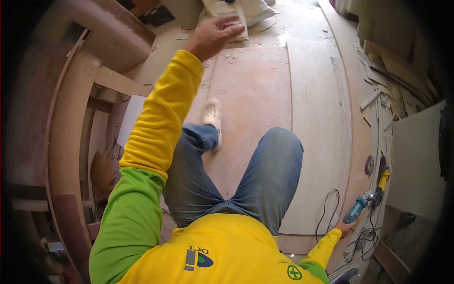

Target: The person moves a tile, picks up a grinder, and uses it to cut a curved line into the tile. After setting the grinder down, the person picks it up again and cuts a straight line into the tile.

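My left hand [215, 35] is stretched forward over the floor, slightly blurred, with its fingers extended and nothing visible in it. Just beyond it lie white sacks [243, 12]. Low on the right, my right hand [346, 227] grips the rear of a teal angle grinder [358, 208], whose metal head points away from me. Beside that head is a second power tool with a yellow body [384, 181], partly overlapped in view. A round disc [369, 165] lies on the boards a little farther ahead.
Black cords [362, 244] loop around my right side. Wood scraps [371, 100] are scattered along the right. On the left stands a wooden frame [71, 123]. Large plywood sheets [317, 109] cover the floor, and one shoe [211, 115] is ahead of my body.
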The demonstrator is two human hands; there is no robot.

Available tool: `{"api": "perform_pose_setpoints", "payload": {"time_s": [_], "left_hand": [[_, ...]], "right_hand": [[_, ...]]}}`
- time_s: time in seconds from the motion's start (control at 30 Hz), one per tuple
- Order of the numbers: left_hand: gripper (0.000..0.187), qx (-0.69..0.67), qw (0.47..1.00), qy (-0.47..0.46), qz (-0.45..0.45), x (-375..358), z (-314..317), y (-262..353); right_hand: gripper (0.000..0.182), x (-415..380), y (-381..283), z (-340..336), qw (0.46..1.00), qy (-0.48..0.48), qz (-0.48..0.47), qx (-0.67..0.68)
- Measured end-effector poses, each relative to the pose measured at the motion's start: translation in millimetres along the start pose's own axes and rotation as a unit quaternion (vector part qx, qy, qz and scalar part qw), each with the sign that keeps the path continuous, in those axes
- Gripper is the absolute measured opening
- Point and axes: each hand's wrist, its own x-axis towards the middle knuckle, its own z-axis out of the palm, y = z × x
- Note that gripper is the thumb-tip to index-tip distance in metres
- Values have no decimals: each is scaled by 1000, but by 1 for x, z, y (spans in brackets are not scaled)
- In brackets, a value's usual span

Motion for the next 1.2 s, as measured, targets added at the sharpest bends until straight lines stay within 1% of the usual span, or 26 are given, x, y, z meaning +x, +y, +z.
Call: {"api": "perform_pose_setpoints", "payload": {"time_s": [0.03,0.1,0.17,0.23,0.27,0.3,0.33,0.37,0.4,0.43,0.47,0.5,0.53,0.57,0.6,0.63,0.67,0.7,0.83,0.9,0.93,0.97,1.03,1.1,1.13,1.2], "left_hand": [[58,2,1000,5,-4,-5,-16,-3],[60,-75,996,50,6,-12,-45,-12],[58,-58,995,78,-19,-13,-58,-13],[57,-73,993,86,-44,-5,-68,-41],[57,-82,993,77,-36,4,-73,-56],[56,-93,990,86,-64,15,-77,-73],[55,-107,985,92,-96,25,-75,-88],[55,-123,985,78,-87,34,-69,-88],[54,-197,965,136,-106,40,-60,-80],[53,-271,935,187,-130,41,-45,-75],[52,-361,915,145,-108,44,-22,-68],[51,-450,883,100,-83,42,3,-57],[51,-458,882,43,-100,46,29,-48],[51,-467,877,-20,-112,48,53,-42],[51,-453,882,-56,-114,50,73,-52],[50,-436,888,-91,-111,57,90,-66],[51,-430,886,-109,-139,64,100,-82],[51,-417,884,-121,-173,72,100,-98],[50,-433,871,-175,-152,146,69,-135],[48,-429,877,-155,-151,188,60,-165],[50,-430,873,-164,-159,202,60,-164],[50,-437,870,-176,-148,223,64,-193],[51,-390,876,-218,-184,263,82,-239],[53,-394,856,-267,-203,294,93,-260],[54,-402,845,-293,-198,307,93,-259],[54,-413,835,-330,-151,330,105,-262]], "right_hand": [[73,-1,-5,-6,1000,12,-7,26],[74,12,-24,-15,1000,12,-15,23],[74,29,-61,-27,958,48,-169,225],[76,67,-104,-12,918,65,-192,342],[79,72,-143,-23,868,21,-189,460],[78,75,-182,-42,885,35,-217,410],[78,72,-229,-61,835,69,-282,467],[76,94,-264,-60,805,38,-257,533],[75,120,-299,-56,774,33,-295,559],[73,105,-351,-85,772,69,-338,534],[66,75,-406,-122,782,96,-334,517],[54,45,-451,-158,777,28,-310,547],[53,52,-487,-157,727,-45,-335,597],[48,58,-524,-148,666,-59,-338,662],[48,31,-556,-168,780,11,-306,546],[52,-2,-586,-177,771,98,-326,538],[61,-68,-608,-235,833,27,-279,476],[68,-87,-632,-233,845,45,-241,476],[77,-139,-695,-240,877,68,-207,428],[76,-159,-716,-243,870,73,-195,448],[75,-156,-709,-253,866,78,-192,455],[75,-159,-716,-246,865,92,-195,453],[74,-174,-720,-234,857,131,-176,465],[75,-204,-726,-233,865,151,-128,461],[77,-213,-728,-227,859,167,-116,471],[80,-232,-728,-227,879,187,-55,436]]}}
